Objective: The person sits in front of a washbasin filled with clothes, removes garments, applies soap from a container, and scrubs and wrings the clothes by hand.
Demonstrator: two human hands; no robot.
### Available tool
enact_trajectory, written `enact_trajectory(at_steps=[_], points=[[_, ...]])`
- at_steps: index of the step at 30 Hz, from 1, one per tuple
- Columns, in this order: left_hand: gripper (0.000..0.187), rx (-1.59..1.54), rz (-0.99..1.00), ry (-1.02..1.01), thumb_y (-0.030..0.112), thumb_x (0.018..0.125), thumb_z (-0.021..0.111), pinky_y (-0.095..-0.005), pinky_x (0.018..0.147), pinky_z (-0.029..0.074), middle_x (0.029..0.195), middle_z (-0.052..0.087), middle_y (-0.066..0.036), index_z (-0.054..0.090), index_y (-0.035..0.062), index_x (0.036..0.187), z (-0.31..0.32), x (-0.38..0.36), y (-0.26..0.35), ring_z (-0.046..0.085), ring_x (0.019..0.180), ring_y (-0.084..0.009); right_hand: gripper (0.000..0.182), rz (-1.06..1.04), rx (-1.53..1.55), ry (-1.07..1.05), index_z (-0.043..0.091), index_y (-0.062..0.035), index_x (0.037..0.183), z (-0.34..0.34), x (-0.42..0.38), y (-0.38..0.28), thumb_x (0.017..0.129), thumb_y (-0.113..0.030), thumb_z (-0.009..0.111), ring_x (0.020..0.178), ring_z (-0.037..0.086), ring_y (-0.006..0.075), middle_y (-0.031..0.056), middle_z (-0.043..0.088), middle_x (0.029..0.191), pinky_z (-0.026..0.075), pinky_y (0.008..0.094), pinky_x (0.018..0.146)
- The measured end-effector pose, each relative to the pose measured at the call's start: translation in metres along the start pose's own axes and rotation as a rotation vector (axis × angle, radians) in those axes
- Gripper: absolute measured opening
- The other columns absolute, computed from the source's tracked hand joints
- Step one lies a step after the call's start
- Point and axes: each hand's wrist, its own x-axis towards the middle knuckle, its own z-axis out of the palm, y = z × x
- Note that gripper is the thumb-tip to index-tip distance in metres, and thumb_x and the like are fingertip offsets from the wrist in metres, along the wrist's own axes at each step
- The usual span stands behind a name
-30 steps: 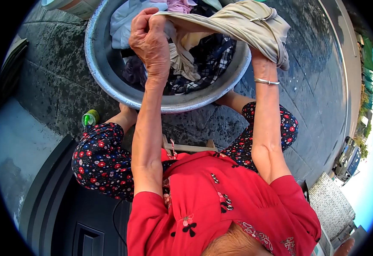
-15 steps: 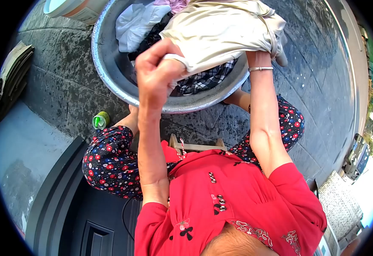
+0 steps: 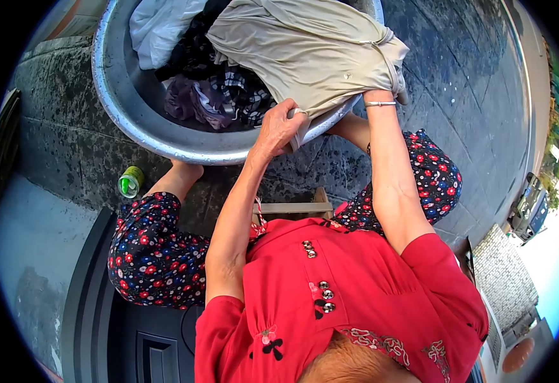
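A cream garment point(image 3: 305, 48) of thin, creased fabric, with a small emblem on it, is spread across the basin point(image 3: 110, 96) and over its right rim. My left hand point(image 3: 279, 127) is closed on an edge of this garment, just above the near rim. A silver bangle point(image 3: 380, 103) circles my other wrist. Of my right hand point(image 3: 376, 95), only the part next to the wrist shows; its fingers are hidden inside or under the cream fabric. Beside the garment in the basin lie a dark purple cloth point(image 3: 193, 105), a black-and-white checked cloth point(image 3: 252, 96) and a white cloth point(image 3: 158, 32).
A small green-labelled jar point(image 3: 130, 182) stands on the wet dark paving point(image 3: 56, 134) left of the basin. The basin sits between my feet, with a low wooden stool point(image 3: 298, 209) below me. A dark panelled door point(image 3: 155, 354) is at lower left, a parked vehicle point(image 3: 527, 203) far right.
My left hand has come down and right, drawing the garment's edge toward the near rim. The purple cloth is now uncovered. My right hand stays within the fabric. The view has shifted slightly.
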Motion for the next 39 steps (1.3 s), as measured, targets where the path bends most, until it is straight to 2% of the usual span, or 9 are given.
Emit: enact_trajectory(at_steps=[1,4,7,11,13,22,24,34,39], points=[[0.036,-0.025,-0.072,-0.037,0.030,0.076,0.057,-0.0380,0.070,0.045,0.083,0.061,-0.022,0.059,-0.0035,0.088,-0.003,-0.001,0.006,0.059,0.075,-0.0315,0.067,0.005,-0.001,-0.004,0.047,-0.0100,0.130,0.012,0.015,0.012,0.084,-0.059,0.047,0.116,0.046,0.0296,0.0126,0.049,0.127,0.035,0.0532,0.093],[0.042,0.011,0.050,0.087,0.036,0.080,0.057,-0.0376,0.073,0.043,0.083,0.059,-0.020,0.058,-0.0056,0.084,-0.001,0.004,-0.004,0.056,0.076,-0.0307,0.069,-0.724,0.371,0.059,0.037,-0.0020,0.136,0.075,0.091,0.073,0.092,-0.055,0.033,0.126,0.037,0.0248,0.0118,0.039,0.139,0.029,0.0416,0.105],[0.047,-0.113,-0.063,0.212,0.040,0.084,0.054,-0.0384,0.076,0.040,0.086,0.056,-0.020,0.058,-0.0065,0.081,0.008,0.014,-0.023,0.054,0.083,-0.0302,0.079,-0.225,-0.013,-0.107,0.038,-0.0012,0.135,0.059,0.068,0.063,0.087,-0.063,0.032,0.124,0.040,0.0293,0.0124,0.040,0.139,0.028,0.0579,0.100],[0.038,-0.056,-0.146,0.390,0.028,0.078,0.060,-0.0368,0.080,0.042,0.096,0.058,-0.020,0.055,-0.0053,0.096,0.016,0.023,-0.039,0.056,0.086,-0.0316,0.086,-0.380,0.056,-0.045,0.038,-0.0006,0.135,0.063,0.073,0.071,0.084,-0.069,0.031,0.125,0.038,0.0329,0.0113,0.041,0.139,0.021,0.0694,0.094],[0.055,-0.141,-0.193,0.373,0.014,0.068,0.067,-0.0335,0.085,0.043,0.103,0.059,-0.018,0.047,-0.0048,0.115,0.014,0.023,-0.034,0.057,0.091,-0.0285,0.078,-0.316,-0.044,-0.051,0.037,-0.0027,0.137,0.034,0.043,0.045,0.088,-0.063,0.031,0.128,0.036,0.0301,0.0118,0.039,0.141,0.023,0.0571,0.104],[0.040,-0.926,-0.345,0.299,0.025,0.080,0.059,-0.0277,0.082,0.042,0.100,0.059,-0.010,0.056,-0.0048,0.107,0.010,0.015,-0.025,0.054,0.093,-0.0168,0.059,-0.895,0.206,0.261,0.037,-0.0050,0.137,0.110,0.108,0.100,0.094,-0.044,0.034,0.129,0.035,0.0262,0.0143,0.038,0.141,0.027,0.0321,0.109],[0.036,-0.858,-0.394,0.343,0.024,0.085,0.055,-0.0274,0.084,0.042,0.101,0.061,-0.011,0.059,-0.0048,0.107,0.014,0.011,-0.030,0.055,0.094,-0.0167,0.059,-0.703,0.353,0.025,0.036,-0.0044,0.137,0.055,0.056,0.065,0.094,-0.043,0.034,0.130,0.034,0.0268,0.0137,0.037,0.142,0.026,0.0344,0.109],[0.033,-0.924,-0.281,0.600,0.005,0.079,0.047,-0.0280,0.084,0.041,0.099,0.063,-0.010,0.058,-0.0063,0.107,0.018,-0.020,-0.032,0.056,0.088,-0.0169,0.057,-0.823,0.283,0.248,0.036,-0.0032,0.137,0.082,0.087,0.083,0.094,-0.041,0.036,0.128,0.036,0.0254,0.0139,0.039,0.140,0.028,0.0335,0.108],[0.035,-0.427,-0.155,0.523,-0.004,0.069,0.046,-0.0238,0.080,0.041,0.098,0.062,-0.009,0.061,-0.0066,0.101,-0.009,-0.019,-0.038,0.056,0.088,-0.0173,0.047,-0.810,0.770,0.018,0.041,-0.0005,0.132,0.068,0.080,0.081,0.094,-0.028,0.043,0.117,0.047,0.0240,0.0140,0.048,0.131,0.038,0.0337,0.100]])
